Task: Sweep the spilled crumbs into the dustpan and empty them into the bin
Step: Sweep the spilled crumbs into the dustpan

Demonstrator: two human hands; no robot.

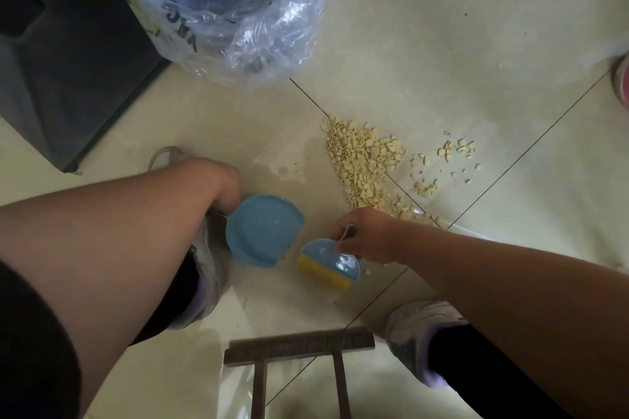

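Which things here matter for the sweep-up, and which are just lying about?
For the job:
crumbs
dustpan, in left hand
brush, in right hand
lined bin

Just lying about:
dark box
wooden stool

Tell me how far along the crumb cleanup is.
Nothing swept yet: the dustpan looks empty and the crumbs lie piled on the floor tiles. In hand: the left hand holds the dustpan and the right hand grips the brush. Left: sweeping the pile in and tipping it into the lined bin.
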